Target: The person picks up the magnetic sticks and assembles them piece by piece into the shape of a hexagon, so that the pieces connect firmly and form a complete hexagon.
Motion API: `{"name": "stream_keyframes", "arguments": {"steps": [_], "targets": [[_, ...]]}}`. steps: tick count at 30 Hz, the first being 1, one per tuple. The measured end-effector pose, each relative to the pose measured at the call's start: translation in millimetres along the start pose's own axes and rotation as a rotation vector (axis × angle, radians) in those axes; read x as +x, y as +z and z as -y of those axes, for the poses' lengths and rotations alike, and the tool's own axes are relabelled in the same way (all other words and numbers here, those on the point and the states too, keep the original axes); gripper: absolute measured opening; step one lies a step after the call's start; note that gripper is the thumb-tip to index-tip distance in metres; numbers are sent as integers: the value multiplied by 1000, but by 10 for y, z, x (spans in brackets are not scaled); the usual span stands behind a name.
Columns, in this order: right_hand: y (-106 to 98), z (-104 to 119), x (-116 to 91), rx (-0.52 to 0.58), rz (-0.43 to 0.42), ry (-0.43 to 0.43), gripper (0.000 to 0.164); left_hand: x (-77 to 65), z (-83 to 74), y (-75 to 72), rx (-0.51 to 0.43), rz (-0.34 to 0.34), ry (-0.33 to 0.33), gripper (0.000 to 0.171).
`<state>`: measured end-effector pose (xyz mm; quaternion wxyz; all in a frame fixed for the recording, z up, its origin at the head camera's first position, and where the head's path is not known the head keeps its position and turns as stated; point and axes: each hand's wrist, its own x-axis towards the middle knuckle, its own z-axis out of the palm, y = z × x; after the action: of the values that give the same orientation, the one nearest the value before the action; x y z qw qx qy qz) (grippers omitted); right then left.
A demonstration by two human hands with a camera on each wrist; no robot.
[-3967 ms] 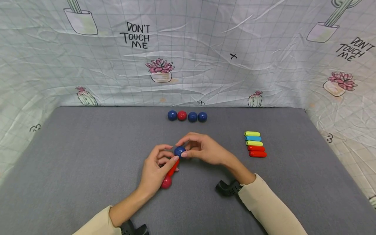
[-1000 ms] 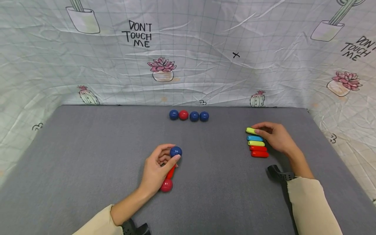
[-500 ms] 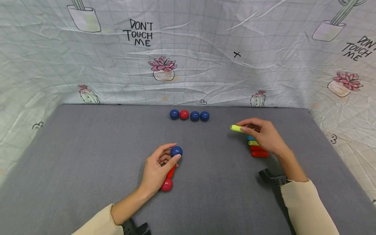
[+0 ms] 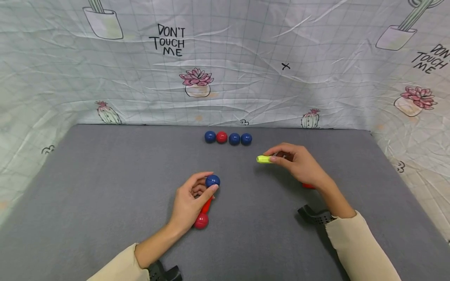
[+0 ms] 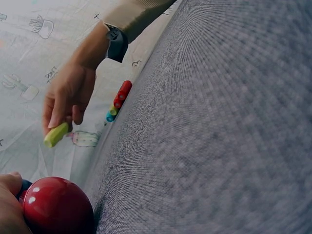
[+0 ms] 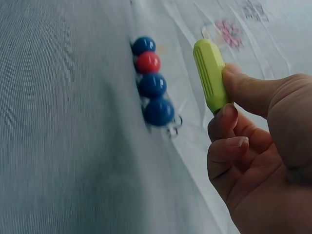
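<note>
My left hand point(image 4: 186, 202) holds a red stick point(image 4: 206, 205) with a blue ball point(image 4: 213, 181) at its far end and a red ball point(image 4: 201, 221) at its near end. Thumb and forefinger pinch at the blue ball; the palm side covers part of the stick. In the left wrist view the red ball point(image 5: 58, 207) fills the lower left corner. Above the table, my right hand point(image 4: 300, 164) pinches a ribbed yellow-green stick point(image 4: 264, 159) between thumb and fingers. The right wrist view shows this yellow-green stick point(image 6: 210, 75) with one end pointing away from the hand.
Along the back of the grey table point(image 4: 116, 175) sits a row of blue balls point(image 4: 234, 139) with one red ball point(image 4: 221, 137) among them. More sticks lie at the right, mostly behind my right hand; a red stick point(image 5: 125, 89) shows there. A printed white cloth point(image 4: 246, 89) hangs behind.
My right hand came away from the blue ball, took the yellow-green stick from the row at the right, and has carried it left. The left hand keeps its hold, almost unmoved.
</note>
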<state>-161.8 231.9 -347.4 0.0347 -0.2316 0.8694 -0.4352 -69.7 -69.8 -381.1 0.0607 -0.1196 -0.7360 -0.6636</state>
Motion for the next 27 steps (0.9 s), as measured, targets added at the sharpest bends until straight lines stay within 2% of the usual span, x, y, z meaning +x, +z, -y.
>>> {"name": "stream_keyframes", "arguments": {"steps": [9,27], "targets": [[240,186,149,43,77,-87,16,-12,-18,-6,39,-4,0,32],[549,340,274,24,204,-135,16,0,-14,-4,35,1,13,33]]}}
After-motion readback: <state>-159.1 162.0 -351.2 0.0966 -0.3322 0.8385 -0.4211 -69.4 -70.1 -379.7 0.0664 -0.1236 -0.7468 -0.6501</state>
